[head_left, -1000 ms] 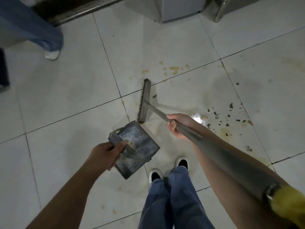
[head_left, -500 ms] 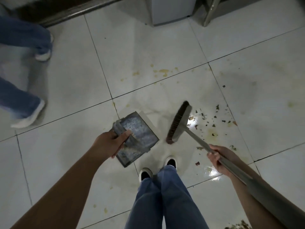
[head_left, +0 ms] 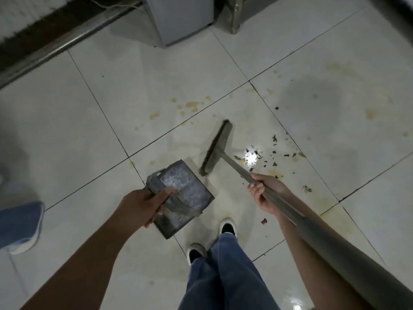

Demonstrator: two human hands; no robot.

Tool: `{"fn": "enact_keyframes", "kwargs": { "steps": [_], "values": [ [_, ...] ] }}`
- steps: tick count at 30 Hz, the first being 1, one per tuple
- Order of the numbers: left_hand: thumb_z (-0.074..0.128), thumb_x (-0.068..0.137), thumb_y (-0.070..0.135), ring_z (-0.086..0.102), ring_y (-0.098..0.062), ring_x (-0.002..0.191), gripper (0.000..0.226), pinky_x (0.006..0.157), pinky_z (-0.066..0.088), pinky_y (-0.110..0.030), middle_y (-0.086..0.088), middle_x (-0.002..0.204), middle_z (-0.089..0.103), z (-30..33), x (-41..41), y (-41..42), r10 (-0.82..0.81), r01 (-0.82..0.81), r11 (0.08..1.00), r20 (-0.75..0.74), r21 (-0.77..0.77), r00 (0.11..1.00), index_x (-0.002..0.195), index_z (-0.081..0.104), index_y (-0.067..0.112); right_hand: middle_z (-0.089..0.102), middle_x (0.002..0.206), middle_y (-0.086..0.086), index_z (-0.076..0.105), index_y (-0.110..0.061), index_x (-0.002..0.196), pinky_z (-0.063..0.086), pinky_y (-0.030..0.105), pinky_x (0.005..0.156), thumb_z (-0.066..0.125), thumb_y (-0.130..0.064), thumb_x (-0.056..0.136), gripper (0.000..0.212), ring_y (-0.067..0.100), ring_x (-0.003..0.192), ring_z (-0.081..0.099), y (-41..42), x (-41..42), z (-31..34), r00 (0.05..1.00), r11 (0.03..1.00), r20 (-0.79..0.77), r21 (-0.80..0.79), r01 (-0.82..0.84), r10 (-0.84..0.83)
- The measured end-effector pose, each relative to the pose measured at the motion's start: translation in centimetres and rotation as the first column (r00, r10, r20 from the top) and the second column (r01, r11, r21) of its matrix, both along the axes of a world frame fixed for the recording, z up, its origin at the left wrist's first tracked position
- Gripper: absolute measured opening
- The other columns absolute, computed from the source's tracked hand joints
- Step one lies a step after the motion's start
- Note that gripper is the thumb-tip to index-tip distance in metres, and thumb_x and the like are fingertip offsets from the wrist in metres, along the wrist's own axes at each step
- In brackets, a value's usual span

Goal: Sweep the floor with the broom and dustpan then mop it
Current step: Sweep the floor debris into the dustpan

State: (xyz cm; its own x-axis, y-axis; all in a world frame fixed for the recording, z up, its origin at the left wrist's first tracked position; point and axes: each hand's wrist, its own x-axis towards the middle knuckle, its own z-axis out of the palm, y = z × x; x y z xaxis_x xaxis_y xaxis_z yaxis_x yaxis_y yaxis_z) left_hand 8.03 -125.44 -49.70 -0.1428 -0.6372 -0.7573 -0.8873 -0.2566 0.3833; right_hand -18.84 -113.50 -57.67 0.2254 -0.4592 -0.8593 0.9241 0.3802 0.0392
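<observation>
**Grey metal dustpan and broom over a stained tile floor**

Grey, worn metal is the dustpan (head_left: 185, 193), a flat box-like tray that the left hand (head_left: 143, 205) grips by its handle, with the fingers curled around it and the thumb on top. The pan is in the lower middle of the view, just in front of the person's two shoes (head_left: 226, 227); whether its edge touches the floor I cannot tell. Its open side points up and to the right, toward the broom head (head_left: 215, 151).

The broom head is a narrow bar with dark bristles, placed slantwise on the tile just beside the upper right corner of the pan, close but apart from it. The long grey broom handle (head_left: 290, 211) runs from the head down to the lower right corner. The right hand (head_left: 264, 194) holds this handle with the fingers wrapped around it, not far behind the head.

To the right of the broom head, small dark leaf-like scraps (head_left: 271, 153) lie scattered around a bright reflection of light. One reddish scrap (head_left: 264, 221) lies near the right forearm. Yellowish stains (head_left: 192, 106) mark the white floor tiles (head_left: 100, 153) above the broom.

The person wears blue jeans (head_left: 223, 276). At the left edge another person's blue trouser leg and pale shoe (head_left: 21, 227) show, blurred. At the top stand a grey cabinet (head_left: 181, 16) and a metal leg (head_left: 235, 16), and a metal rail (head_left: 55, 45) runs along the upper left.
</observation>
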Motion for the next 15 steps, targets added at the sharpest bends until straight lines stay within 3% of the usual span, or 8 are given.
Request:
{"fn": "enact_keyframes", "kwargs": {
  "steps": [4, 8, 9, 11, 15],
  "values": [
    [0.051, 0.084, 0.057, 0.042, -0.009, 0.027, 0.058, 0.048, 0.041, -0.022, 0.0, 0.031, 0.047, 0.2, -2.1, -0.6, -0.056, 0.056, 0.998, 0.022, 0.001, 0.998, 0.048, 0.054, 0.012, 0.052, 0.04, 0.006, 0.05, -0.004, 0.077, 0.047, 0.018, 0.03, 0.058, -0.011, 0.08, 0.011, 0.013, 0.027, 0.055, 5.0, -3.1, -0.3, 0.997, 0.996, 0.006, 0.025, 0.08, -0.08],
    [0.049, 0.086, 0.057, 0.043, -0.006, 0.026, 0.059, 0.046, 0.039, -0.02, 0.003, 0.029, 0.047, 0.7, -4.5, -0.6, -0.162, 0.162, 0.987, 0.05, 0.005, 0.986, 0.043, 0.053, 0.016, 0.047, 0.038, 0.007, 0.052, -0.002, 0.072, 0.043, 0.02, 0.025, 0.076, -0.003, 0.066, 0.024, 0.015, 0.023, 0.049, 11.6, -5.3, 1.3, 0.986, 0.975, 0.025, 0.151, 0.16, -0.166],
    [0.049, 0.086, 0.056, 0.043, -0.006, 0.026, 0.06, 0.047, 0.039, -0.021, 0.003, 0.029, 0.046, 0.8, -5.1, -0.6, -0.183, 0.183, 0.983, 0.046, 0.003, 0.982, 0.042, 0.052, 0.016, 0.044, 0.037, 0.006, 0.052, -0.003, 0.076, 0.042, 0.02, 0.024, 0.073, -0.004, 0.069, 0.023, 0.014, 0.022, 0.047, 12.9, -5.7, 1.9, 0.987, 0.967, 0.009, 0.2, 0.156, -0.161],
    [0.049, 0.086, 0.056, 0.043, -0.006, 0.027, 0.06, 0.046, 0.039, -0.02, 0.003, 0.03, 0.047, 1.2, -6.3, -0.6, -0.229, 0.229, 0.973, 0.035, -0.014, 0.973, 0.042, 0.054, 0.016, 0.042, 0.035, 0.004, 0.045, -0.008, 0.085, 0.04, 0.018, 0.023, 0.051, -0.016, 0.091, 0.012, 0.012, 0.021, 0.043, 15.0, -6.5, 3.1, 0.99, 0.951, -0.008, 0.275, 0.139, -0.142],
    [0.053, 0.087, 0.051, 0.044, -0.008, 0.032, 0.054, 0.038, 0.035, -0.015, 0.0, 0.041, 0.052, 1.2, -8.5, -0.6, -0.275, 0.275, 0.961, -0.048, -0.015, 0.96, 0.048, 0.057, 0.013, 0.041, 0.035, 0.003, 0.04, -0.009, 0.075, 0.038, 0.017, 0.022, 0.037, -0.027, 0.1, 0.031, 0.012, 0.019, 0.041, 15.4, -7.1, 4.9, 0.986, 0.944, 0.027, 0.294, 0.15, -0.165]
  ]
}}
